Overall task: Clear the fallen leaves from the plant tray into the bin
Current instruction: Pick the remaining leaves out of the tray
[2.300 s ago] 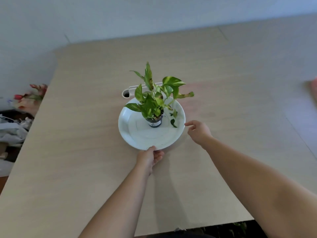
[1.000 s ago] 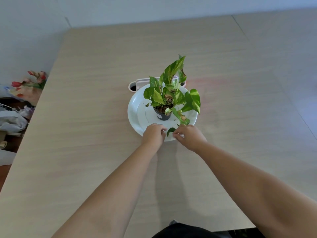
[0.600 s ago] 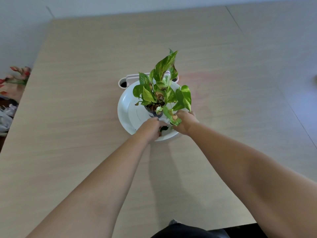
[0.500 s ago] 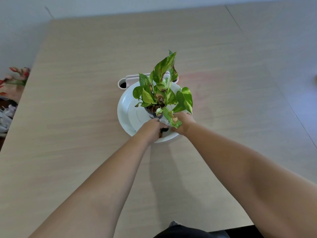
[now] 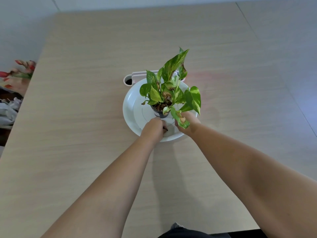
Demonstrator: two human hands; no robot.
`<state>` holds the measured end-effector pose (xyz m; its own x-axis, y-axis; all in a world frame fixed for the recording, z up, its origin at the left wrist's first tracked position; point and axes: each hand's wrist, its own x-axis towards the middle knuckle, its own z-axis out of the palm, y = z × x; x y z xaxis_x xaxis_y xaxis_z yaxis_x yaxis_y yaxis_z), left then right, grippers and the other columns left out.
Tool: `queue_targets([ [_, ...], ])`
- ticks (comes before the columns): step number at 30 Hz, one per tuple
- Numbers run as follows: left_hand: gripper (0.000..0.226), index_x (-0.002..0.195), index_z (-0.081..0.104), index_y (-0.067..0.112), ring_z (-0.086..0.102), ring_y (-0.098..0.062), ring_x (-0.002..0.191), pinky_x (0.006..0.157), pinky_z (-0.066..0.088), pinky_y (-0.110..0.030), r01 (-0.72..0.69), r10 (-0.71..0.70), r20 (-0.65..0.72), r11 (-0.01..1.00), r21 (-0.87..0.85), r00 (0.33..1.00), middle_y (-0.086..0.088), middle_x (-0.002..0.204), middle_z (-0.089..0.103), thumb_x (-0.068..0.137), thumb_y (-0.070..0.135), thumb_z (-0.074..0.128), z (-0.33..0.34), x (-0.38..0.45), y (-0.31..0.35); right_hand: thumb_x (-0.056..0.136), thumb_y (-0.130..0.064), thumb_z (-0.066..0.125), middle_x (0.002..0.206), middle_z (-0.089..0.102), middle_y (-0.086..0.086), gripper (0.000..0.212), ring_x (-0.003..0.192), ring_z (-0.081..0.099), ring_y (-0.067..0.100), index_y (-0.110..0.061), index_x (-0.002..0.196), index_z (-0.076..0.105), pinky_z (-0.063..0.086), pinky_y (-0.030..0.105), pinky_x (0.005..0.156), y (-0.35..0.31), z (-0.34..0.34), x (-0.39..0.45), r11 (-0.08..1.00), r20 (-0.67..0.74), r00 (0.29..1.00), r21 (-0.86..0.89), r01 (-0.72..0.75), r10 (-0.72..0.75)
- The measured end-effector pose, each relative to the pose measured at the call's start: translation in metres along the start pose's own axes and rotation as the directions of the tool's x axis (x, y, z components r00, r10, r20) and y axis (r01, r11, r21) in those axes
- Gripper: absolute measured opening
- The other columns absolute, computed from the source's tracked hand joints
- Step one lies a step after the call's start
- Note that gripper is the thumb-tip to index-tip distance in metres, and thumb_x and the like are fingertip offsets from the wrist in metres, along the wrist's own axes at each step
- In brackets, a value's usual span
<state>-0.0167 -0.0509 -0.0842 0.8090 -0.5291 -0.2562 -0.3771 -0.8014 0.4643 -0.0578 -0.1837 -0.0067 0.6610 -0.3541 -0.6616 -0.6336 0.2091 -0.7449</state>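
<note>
A white round tray [image 5: 135, 107] sits mid-table and holds a small dark pot [image 5: 160, 114] with a green variegated plant [image 5: 171, 78]. My left hand [image 5: 153, 128] rests on the tray's near rim with its fingers curled shut. A dark sliver of fallen leaf [image 5: 165, 129] pokes out at its fingertips. My right hand [image 5: 190, 125] is just right of the pot, over the tray. A drooping, brown-spotted plant leaf [image 5: 180, 119] hides its fingers. A small pale bin [image 5: 127, 81] stands behind the tray, touching its far rim.
The light wooden table [image 5: 85, 134] extends widely on all sides of the tray. Red artificial flowers [image 5: 22, 69] and crumpled plastic [image 5: 6, 110] lie beyond the table's left edge. The grey floor [image 5: 291, 48] is on the right.
Both hands came in from the tray's rim to its near side by the pot. The dark leaf that lay between them is now mostly inside my left hand's fingers.
</note>
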Motion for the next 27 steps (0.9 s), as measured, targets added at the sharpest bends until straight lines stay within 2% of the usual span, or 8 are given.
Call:
queue_targets([
  [5,0.014,0.093,0.073,0.011,0.063,-0.024,0.091,0.079,0.05,-0.031,0.069,-0.1,-0.107,0.963,-0.259,0.989,-0.007,0.099,0.07,0.087,0.009,0.06,-0.005,-0.014,0.005,0.088,0.002,0.051,0.079,0.058,0.002,0.018,0.087,0.055,0.021,-0.01,0.08,0.061,0.05,0.02,0.075,0.009,-0.02,0.017,0.933,0.007,0.988,-0.328,0.149,-0.155],
  [7,0.01,0.091,0.072,0.012,0.064,-0.018,0.085,0.078,0.051,-0.029,0.054,-0.125,-0.168,0.926,-0.374,0.978,-0.003,0.094,0.072,0.086,0.011,0.064,-0.002,-0.025,0.014,0.079,-0.003,0.061,0.082,0.069,0.002,0.013,0.08,0.061,0.021,-0.01,0.077,0.072,0.054,0.028,0.074,0.012,-0.032,0.017,0.875,-0.076,0.96,-0.434,0.212,-0.27],
  [9,0.007,0.089,0.073,0.015,0.065,-0.013,0.082,0.076,0.051,-0.026,-0.003,-0.095,-0.204,0.901,-0.433,0.974,0.001,0.09,0.073,0.085,0.014,0.067,0.005,-0.037,0.029,0.076,-0.009,0.069,0.076,0.071,-0.001,0.008,0.063,0.06,0.015,-0.012,0.078,0.075,0.053,0.024,0.058,0.015,-0.045,0.006,0.89,-0.148,0.943,-0.398,0.221,-0.3],
  [12,0.01,0.091,0.075,0.015,0.066,-0.013,0.084,0.078,0.053,-0.026,-0.098,0.008,-0.193,0.882,-0.461,0.981,0.002,0.09,0.074,0.084,0.014,0.067,0.021,-0.05,0.054,0.073,-0.015,0.077,0.071,0.071,-0.007,0.007,0.06,0.059,0.008,-0.021,0.076,0.076,0.045,0.018,0.054,0.029,-0.064,-0.008,0.956,-0.204,0.946,-0.204,0.209,-0.25],
  [16,0.011,0.091,0.075,0.017,0.067,-0.013,0.084,0.081,0.053,-0.026,-0.186,0.152,-0.112,0.878,-0.442,0.982,0.001,0.092,0.074,0.083,0.015,0.069,0.039,-0.057,0.089,0.07,-0.011,0.081,0.079,0.074,0.002,0.011,0.08,0.067,0.013,-0.018,0.077,0.075,0.051,0.025,0.082,0.068,-0.101,-0.026,0.97,-0.275,0.951,0.152,0.19,-0.143],
  [18,0.011,0.093,0.075,0.018,0.068,-0.012,0.083,0.081,0.053,-0.025,-0.192,0.205,-0.02,0.872,-0.451,0.979,0.002,0.091,0.075,0.083,0.016,0.069,0.05,-0.062,0.113,0.071,-0.006,0.08,0.081,0.073,0.007,0.012,0.081,0.067,0.017,-0.011,0.08,0.073,0.05,0.027,0.086,0.091,-0.126,-0.041,0.923,-0.31,0.946,0.33,0.199,-0.093],
  [24,0.009,0.089,0.076,0.021,0.056,-0.01,0.058,0.058,0.044,-0.018,-0.052,0.218,0.289,0.871,-0.488,0.932,0.006,0.064,0.064,0.082,0.018,0.071,0.084,-0.081,0.183,0.08,0.007,0.067,0.071,0.069,0.009,0.011,0.063,0.064,0.015,-0.001,0.087,0.067,0.047,0.017,0.059,0.145,-0.198,-0.09,0.737,-0.346,0.938,0.634,0.235,-0.001],
  [27,0.009,0.088,0.076,0.021,0.055,-0.009,0.055,0.055,0.043,-0.019,-0.053,0.263,0.371,0.871,-0.489,0.891,0.005,0.062,0.063,0.082,0.017,0.071,0.107,-0.094,0.224,0.081,0.007,0.066,0.074,0.067,0.011,0.011,0.064,0.063,0.016,-0.001,0.089,0.066,0.046,0.018,0.06,0.17,-0.239,-0.115,0.725,-0.367,0.93,0.642,0.247,0.007],
])
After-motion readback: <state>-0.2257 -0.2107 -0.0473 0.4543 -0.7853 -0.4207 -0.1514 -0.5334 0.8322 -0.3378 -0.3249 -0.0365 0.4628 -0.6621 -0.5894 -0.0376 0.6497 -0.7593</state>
